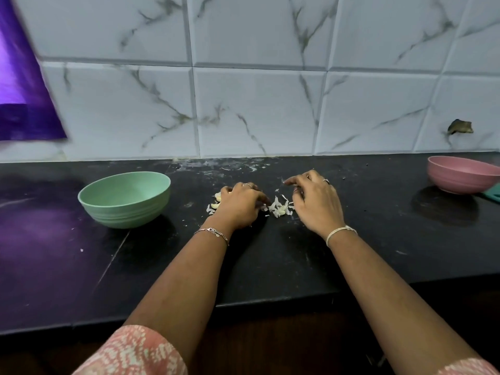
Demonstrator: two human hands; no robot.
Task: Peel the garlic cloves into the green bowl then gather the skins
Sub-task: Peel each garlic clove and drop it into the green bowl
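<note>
Skins — left hand, right hand palm-down

Green bowl left; near counter open.

Bowls: two. Green bowl, pink bowl.
Grips: two. Left grip, right grip.
Rings: two seen for sure, left ring, right ring.
Wrist bands: two. Chain bracelet on left, white cord on right.
Garlic skins: one main heap between grips, one smaller scatter beside left grip; flakes too small to count.
Garlic cloves: two pale pieces visible by left grip, others possibly hidden.
Teal item: one, cut off at right edge.
Worktop: one.
Patterned sleeves: two.
</note>
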